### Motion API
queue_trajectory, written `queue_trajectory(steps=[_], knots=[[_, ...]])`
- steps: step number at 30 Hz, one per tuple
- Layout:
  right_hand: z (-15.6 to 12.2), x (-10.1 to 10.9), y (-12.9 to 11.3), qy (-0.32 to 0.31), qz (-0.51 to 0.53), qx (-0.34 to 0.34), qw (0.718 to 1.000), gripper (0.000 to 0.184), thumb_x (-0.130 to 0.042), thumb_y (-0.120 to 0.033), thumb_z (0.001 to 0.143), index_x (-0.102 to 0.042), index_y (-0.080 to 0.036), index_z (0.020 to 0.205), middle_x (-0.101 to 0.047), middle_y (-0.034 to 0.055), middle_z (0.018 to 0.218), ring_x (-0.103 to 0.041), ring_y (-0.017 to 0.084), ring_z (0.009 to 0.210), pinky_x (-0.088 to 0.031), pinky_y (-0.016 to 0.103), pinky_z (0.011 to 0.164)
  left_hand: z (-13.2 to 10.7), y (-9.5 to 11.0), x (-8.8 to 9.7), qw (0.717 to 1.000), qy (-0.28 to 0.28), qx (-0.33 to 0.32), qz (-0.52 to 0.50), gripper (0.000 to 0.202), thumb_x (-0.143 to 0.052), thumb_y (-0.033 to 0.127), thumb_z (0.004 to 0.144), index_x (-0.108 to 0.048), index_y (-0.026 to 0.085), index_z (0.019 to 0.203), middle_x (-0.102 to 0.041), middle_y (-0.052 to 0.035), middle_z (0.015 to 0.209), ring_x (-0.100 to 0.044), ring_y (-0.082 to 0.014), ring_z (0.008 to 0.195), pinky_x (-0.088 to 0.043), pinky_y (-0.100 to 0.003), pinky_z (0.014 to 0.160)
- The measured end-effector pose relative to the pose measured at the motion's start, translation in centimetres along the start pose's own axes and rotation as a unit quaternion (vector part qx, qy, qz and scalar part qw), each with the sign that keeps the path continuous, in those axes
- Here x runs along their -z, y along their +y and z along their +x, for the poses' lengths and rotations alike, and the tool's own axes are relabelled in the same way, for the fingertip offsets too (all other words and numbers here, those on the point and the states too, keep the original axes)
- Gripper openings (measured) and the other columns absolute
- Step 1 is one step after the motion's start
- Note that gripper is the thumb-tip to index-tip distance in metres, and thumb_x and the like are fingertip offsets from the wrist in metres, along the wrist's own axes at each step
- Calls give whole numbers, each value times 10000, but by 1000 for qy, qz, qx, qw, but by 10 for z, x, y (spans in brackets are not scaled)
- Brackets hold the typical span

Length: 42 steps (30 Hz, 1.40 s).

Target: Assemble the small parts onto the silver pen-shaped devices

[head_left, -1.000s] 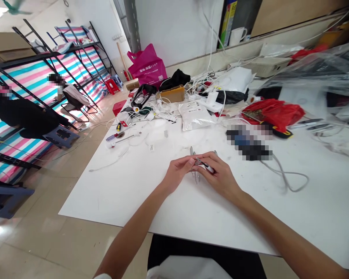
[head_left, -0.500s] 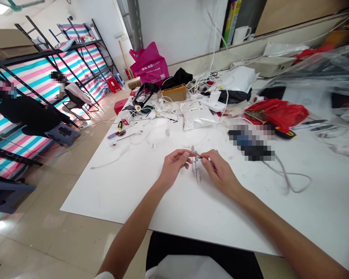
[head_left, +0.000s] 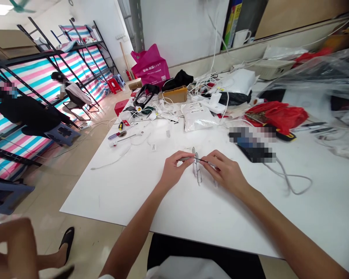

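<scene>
Both my hands rest on the white table (head_left: 128, 186) near its middle. My left hand (head_left: 174, 172) pinches the end of a grey pen barrel (head_left: 184, 159). My right hand (head_left: 225, 172) pinches a thin dark refill (head_left: 203, 160) whose tip points at that barrel. Two silver pens (head_left: 197, 170) lie on the table between my hands, pointing away from me. All fingers are curled in a pinch.
Clutter fills the far half of the table: a white pouch (head_left: 196, 115), a red plastic bag (head_left: 276, 114), white cables, screwdrivers (head_left: 119, 133), a grey cable (head_left: 291, 180) at right. A pink bag (head_left: 151, 66) stands beyond. Another person's leg (head_left: 14, 248) is at lower left. People sit by striped racks at left.
My hands have drawn slightly apart, showing the thin refill between barrel and right fingers. A person's leg and sandal have come into view at the lower left.
</scene>
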State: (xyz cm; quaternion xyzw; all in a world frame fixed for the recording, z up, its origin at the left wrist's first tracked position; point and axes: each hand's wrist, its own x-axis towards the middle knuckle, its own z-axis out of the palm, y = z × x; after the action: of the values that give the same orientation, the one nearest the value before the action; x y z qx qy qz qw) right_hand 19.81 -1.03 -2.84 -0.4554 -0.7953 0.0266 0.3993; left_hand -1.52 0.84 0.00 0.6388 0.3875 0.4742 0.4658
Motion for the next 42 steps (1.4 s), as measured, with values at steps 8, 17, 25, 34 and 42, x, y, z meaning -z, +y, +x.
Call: queue_trajectory(steps=[8, 17, 25, 34, 42], knots=[[-2, 1, 11, -25, -122, 66, 990, 228, -551, -377, 1056, -736, -243, 1052, -690, 28, 954, -491, 69, 535, -327, 270, 507, -2, -10, 3, 982, -63, -63, 168, 235, -644, 418, 982, -800, 290, 1104, -747, -81, 1073, -644, -248, 1048, -493, -392, 900], [-3, 0, 6, -54, -142, 66, 986, 225, -543, -348, 1039, -681, -213, 1154, -682, 58, 1021, -548, 111, 596, -363, 293, 524, 2, -24, 6, 948, -97, -122, 276, 295, -533, 402, 1042, -786, 251, 1025, -763, -74, 989, -638, -228, 936, -427, -398, 928], [0, 12, 14, -45, -117, 54, 991, 225, -523, -337, 1046, -726, -240, 1047, -687, 48, 1020, -501, 81, 547, -345, 283, 523, 2, -20, 15, 955, -75, -98, 268, 287, -546, 431, 1034, -782, 274, 1075, -753, -71, 1045, -653, -233, 979, -456, -378, 927], [0, 4, 6, -66, -74, 83, 992, 190, -505, -303, 1055, -671, -240, 1123, -685, 60, 1011, -590, 132, 656, -453, 293, 599, -4, -19, 7, 942, -157, -118, 272, 358, -428, 394, 1079, -745, 252, 1165, -732, -90, 1084, -665, -228, 971, -477, -369, 876], [3, 15, 7, -44, 47, -52, 997, 188, -482, -333, 1066, -609, -241, 1170, -667, 75, 1067, -633, 163, 724, -506, 316, 661, 0, -13, 11, 969, -50, -58, 234, 287, -449, 411, 1072, -666, 223, 1072, -686, -67, 976, -583, -177, 835, -435, -319, 777]])
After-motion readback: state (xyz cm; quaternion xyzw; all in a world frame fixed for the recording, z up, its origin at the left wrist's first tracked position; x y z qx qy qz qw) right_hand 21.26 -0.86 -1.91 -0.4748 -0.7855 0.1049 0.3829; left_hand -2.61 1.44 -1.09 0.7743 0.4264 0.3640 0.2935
